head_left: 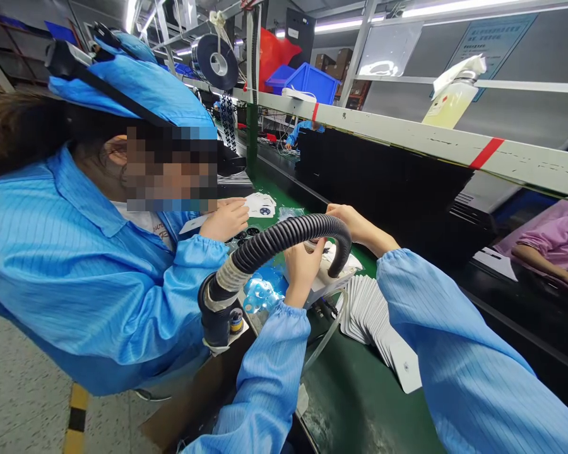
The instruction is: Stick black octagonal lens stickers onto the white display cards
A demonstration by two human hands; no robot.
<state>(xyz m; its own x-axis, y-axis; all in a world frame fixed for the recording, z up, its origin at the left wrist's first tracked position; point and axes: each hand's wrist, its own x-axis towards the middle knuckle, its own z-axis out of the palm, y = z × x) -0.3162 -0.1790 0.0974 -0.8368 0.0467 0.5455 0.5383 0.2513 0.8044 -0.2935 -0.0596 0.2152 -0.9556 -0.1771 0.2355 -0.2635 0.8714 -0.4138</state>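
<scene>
My left hand (303, 268) is at the near side of a pale boxy fixture (322, 282), its fingers curled and thumb raised. Whatever lies in its grasp is hidden by the hand and a black corrugated hose (284, 234). On the fixture's far side my right hand (353, 222) bends inward, fingers curled, the tips partly behind the hose. What it holds cannot be made out. White pieces (330, 253) show on the fixture between the hands. A fanned row of white flat plates (369, 315) lies on the green bench beside my right forearm.
A co-worker in blue (99, 252) sits close on the left, handling white cards (260, 205). Blue film with round pieces (264, 290) lies by my left wrist. Clear tubing (329, 334) loops below the fixture. A rail (407, 132) carrying a bottle (454, 98) runs above the black conveyor.
</scene>
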